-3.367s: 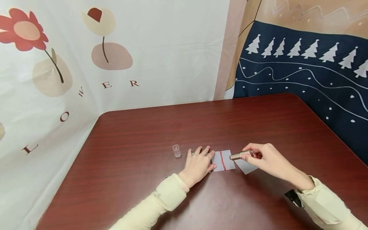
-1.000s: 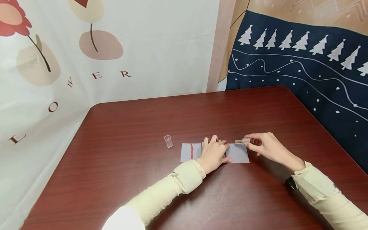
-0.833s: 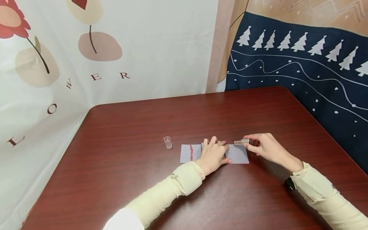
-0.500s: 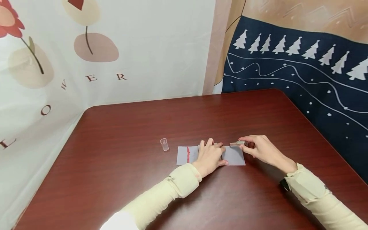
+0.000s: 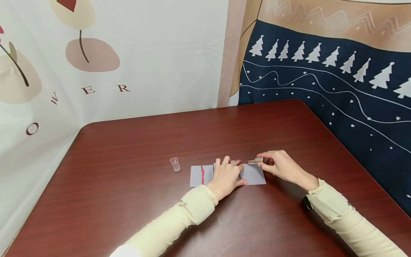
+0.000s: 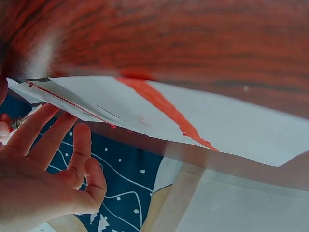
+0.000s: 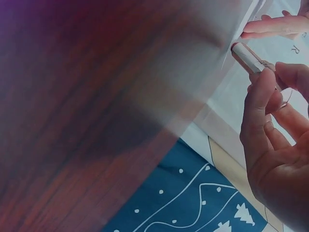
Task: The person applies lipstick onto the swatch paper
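My left hand (image 5: 224, 178) rests with spread fingers over the middle one of three pale paper cards laid in a row, hiding most of it. To its left, a card (image 5: 196, 176) bears a red streak (image 5: 202, 175); the left wrist view shows a second red line (image 6: 72, 103) on the paper nearer the fingers. At the right end lies an unmarked card (image 5: 253, 175). My right hand (image 5: 284, 167) pinches a lipstick (image 5: 255, 161) by its base, its tip pointing left at that card's far edge. Whether the tip touches the paper cannot be told.
A clear plastic cap (image 5: 175, 164) stands on the dark red wooden table (image 5: 141, 142), left of the cards. Behind the table hang a white floral curtain (image 5: 160, 53) and a navy cloth with white trees (image 5: 289, 78).
My left hand has moved from the left card onto the middle one, uncovering a red streak. The right card has been straightened. Lately both hands keep their places while the head view turns right.
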Demonstrator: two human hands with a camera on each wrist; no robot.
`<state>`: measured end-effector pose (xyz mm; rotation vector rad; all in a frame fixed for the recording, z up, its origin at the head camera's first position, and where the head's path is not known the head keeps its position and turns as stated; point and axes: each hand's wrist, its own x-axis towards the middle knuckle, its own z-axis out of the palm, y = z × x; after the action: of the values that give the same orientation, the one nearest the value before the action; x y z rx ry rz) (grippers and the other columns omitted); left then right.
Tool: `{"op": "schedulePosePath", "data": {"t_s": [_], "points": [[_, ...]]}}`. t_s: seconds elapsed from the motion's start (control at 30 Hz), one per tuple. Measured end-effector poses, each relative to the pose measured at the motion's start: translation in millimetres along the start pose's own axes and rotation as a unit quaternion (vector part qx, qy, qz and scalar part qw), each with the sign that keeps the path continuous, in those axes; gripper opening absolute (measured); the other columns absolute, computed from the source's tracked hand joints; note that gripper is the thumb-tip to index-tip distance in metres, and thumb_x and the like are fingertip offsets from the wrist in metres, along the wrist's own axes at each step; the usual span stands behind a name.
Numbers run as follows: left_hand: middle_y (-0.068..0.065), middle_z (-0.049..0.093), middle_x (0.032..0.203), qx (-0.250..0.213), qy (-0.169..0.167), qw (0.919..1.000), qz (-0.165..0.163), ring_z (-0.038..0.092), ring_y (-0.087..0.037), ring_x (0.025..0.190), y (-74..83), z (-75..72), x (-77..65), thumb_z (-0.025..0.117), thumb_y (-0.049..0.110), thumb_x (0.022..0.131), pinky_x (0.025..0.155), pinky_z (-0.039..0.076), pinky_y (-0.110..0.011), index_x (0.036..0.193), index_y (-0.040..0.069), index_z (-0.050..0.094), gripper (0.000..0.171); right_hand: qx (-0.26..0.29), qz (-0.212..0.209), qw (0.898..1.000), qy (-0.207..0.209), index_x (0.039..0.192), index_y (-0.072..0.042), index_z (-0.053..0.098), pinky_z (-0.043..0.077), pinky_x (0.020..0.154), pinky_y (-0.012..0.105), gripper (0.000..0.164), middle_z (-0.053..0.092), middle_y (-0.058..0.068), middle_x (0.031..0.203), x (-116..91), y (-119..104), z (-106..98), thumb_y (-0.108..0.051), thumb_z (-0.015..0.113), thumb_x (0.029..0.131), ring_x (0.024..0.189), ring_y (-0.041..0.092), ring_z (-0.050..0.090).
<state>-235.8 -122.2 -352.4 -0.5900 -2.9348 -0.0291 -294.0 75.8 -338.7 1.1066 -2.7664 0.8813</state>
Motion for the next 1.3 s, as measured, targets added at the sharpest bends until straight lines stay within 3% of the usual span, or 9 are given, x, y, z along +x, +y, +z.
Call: {"op": "schedulePosePath", "data": {"t_s": [0.47, 0.93, 1.3], "points": [[0.005, 0.053, 0.117, -0.003, -0.003, 1.0, -0.002, 0.041, -0.019, 0.09, 0.1, 2.2, -0.2, 0.058, 0.055, 0.069, 0.066, 0.026, -0.035, 0.108, 0.026, 0.06, 0.049, -0.033, -0.024, 0.999, 0.007, 0.099, -0.002, 0.063, 0.035, 0.044, 0.019, 0.028, 0.056, -0.005, 0.07, 0.2, -1.3, 0.2, -0.017, 0.065, 0.075, 0.05, 0.005, 0.039], [0.005, 0.053, 0.116, -0.006, 0.0, 1.0, -0.002, 0.042, -0.019, 0.089, -0.6, 3.3, -0.8, 0.058, 0.055, 0.069, 0.066, 0.026, -0.035, 0.108, 0.026, 0.06, 0.049, -0.043, -0.02, 0.999, 0.0, 0.099, -0.001, 0.063, 0.036, 0.047, 0.019, 0.029, 0.06, -0.002, 0.077, -0.9, -2.3, 1.9, -0.017, 0.066, 0.074, 0.055, 0.006, 0.042], [0.005, 0.053, 0.116, -0.009, -0.001, 1.0, -0.002, 0.041, -0.019, 0.09, -0.7, 1.2, 0.8, 0.059, 0.056, 0.068, 0.066, 0.026, -0.035, 0.106, 0.026, 0.061, 0.049, -0.049, -0.026, 0.998, 0.002, 0.098, -0.001, 0.064, 0.036, 0.047, 0.019, 0.028, 0.059, -0.004, 0.073, -1.9, -2.4, 0.9, -0.017, 0.065, 0.074, 0.055, 0.005, 0.043]]}}
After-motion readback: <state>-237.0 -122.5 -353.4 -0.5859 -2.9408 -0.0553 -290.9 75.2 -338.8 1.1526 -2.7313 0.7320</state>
